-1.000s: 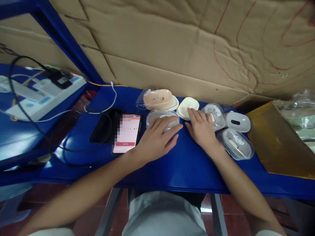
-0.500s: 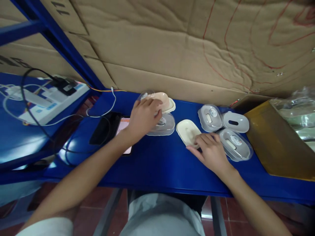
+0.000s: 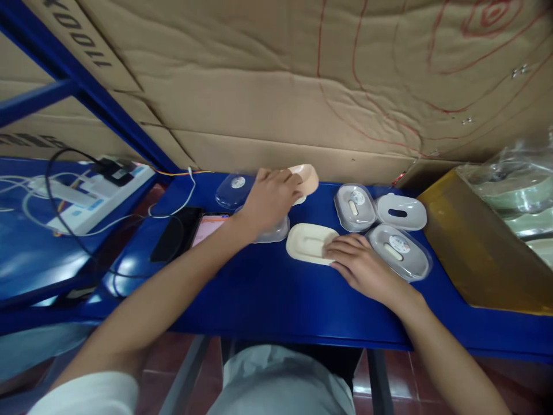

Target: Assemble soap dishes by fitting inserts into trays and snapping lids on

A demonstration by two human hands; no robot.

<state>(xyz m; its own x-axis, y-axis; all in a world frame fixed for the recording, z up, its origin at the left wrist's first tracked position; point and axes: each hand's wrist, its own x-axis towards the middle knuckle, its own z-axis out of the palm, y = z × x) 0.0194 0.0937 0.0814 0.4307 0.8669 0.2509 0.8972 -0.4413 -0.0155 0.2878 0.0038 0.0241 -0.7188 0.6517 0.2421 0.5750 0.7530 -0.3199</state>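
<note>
My left hand point(image 3: 274, 199) grips a peach-coloured oval dish point(image 3: 306, 177) by its left side, lifted and tilted near the cardboard. Below that hand, partly covered by it, lies a clear plastic cover point(image 3: 276, 230). A second clear cover point(image 3: 233, 190) with a round label rests to the left. A cream oval tray point(image 3: 309, 242) lies flat on the blue table point(image 3: 268, 294). My right hand point(image 3: 356, 262) has its fingers closed on the right end of that tray.
Two lidded grey dishes point(image 3: 355, 207) point(image 3: 400, 252) and an uncovered grey piece point(image 3: 401, 212) sit at the right, beside a box point(image 3: 479, 253) of wrapped dishes. At the left are a phone point(image 3: 207, 227), cables and a power strip point(image 3: 103, 196). Cardboard point(image 3: 259, 109) stands behind.
My left hand has moved right with the peach dish, uncovering the labelled clear cover. The cream tray has turned to lie more sideways under my right hand. The view has shifted slightly.
</note>
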